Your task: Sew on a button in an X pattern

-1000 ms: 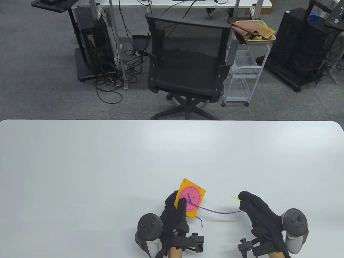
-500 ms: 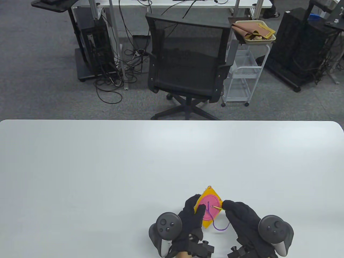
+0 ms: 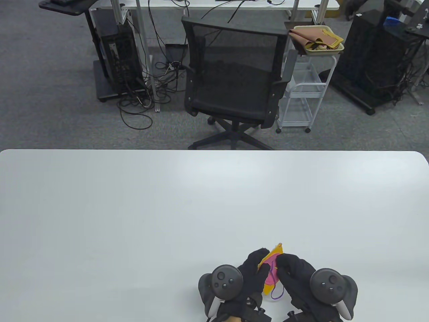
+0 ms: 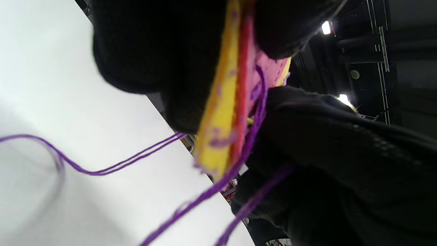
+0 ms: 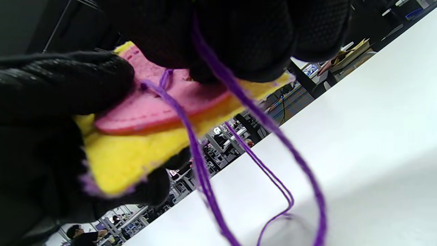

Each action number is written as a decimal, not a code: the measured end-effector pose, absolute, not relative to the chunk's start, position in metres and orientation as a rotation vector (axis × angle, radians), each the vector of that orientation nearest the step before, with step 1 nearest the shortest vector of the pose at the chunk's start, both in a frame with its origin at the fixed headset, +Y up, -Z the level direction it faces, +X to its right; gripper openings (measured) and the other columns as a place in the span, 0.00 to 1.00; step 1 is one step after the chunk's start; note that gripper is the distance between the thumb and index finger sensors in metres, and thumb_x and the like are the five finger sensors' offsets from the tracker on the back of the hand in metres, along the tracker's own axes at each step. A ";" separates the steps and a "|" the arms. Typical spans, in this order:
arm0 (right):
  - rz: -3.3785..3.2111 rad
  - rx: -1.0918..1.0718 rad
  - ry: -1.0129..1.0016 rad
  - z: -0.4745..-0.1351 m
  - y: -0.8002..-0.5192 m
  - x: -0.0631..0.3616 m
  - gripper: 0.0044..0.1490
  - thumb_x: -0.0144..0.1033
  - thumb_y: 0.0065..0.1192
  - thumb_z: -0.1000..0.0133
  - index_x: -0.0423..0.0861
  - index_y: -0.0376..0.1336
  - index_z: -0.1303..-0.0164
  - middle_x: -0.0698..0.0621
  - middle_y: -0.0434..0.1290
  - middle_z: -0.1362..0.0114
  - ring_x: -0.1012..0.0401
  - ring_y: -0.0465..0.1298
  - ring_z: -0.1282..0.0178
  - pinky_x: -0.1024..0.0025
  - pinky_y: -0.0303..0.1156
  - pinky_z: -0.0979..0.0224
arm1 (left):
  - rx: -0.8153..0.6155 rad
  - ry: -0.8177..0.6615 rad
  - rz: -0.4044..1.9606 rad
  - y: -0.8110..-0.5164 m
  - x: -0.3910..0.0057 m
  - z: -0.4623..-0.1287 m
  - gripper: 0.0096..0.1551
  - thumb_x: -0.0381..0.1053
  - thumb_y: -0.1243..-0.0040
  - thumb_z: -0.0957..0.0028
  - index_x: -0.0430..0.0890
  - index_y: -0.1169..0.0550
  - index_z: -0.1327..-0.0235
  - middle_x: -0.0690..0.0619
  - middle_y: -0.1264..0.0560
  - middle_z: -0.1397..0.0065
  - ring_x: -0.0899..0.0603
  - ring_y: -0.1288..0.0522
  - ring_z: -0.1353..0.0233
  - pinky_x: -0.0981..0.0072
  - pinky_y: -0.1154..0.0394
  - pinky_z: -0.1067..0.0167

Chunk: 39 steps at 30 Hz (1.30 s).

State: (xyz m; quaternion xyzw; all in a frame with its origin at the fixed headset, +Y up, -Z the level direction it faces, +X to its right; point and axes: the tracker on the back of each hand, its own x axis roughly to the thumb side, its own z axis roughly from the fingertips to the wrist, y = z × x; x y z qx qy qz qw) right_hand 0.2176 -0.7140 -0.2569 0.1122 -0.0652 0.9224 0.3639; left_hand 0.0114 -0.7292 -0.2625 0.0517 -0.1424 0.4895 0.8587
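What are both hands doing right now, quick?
Left hand: grips the felt patch by its edge.
Right hand: fingers curled against the patch's pink button, thread trailing from them; needle not clearly visible.

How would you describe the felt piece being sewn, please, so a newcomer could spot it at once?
Look at the near edge of the white table, where the left hand and right hand meet. Between them stands a yellow felt square with a pink felt button. It is the only bright thing there, trailing purple thread.

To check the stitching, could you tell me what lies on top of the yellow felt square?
A pink felt button crossed by purple thread lies on the yellow felt square; both hands' fingers cover its holes.
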 end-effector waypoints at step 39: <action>1.948 0.178 0.288 -0.290 -0.743 0.258 0.33 0.50 0.56 0.42 0.46 0.60 0.30 0.43 0.73 0.41 0.53 0.73 0.43 0.45 0.62 0.24 | -0.134 -0.195 1.511 -0.759 0.005 -0.272 0.23 0.46 0.48 0.42 0.40 0.30 0.36 0.44 0.16 0.41 0.44 0.09 0.48 0.54 0.14 0.50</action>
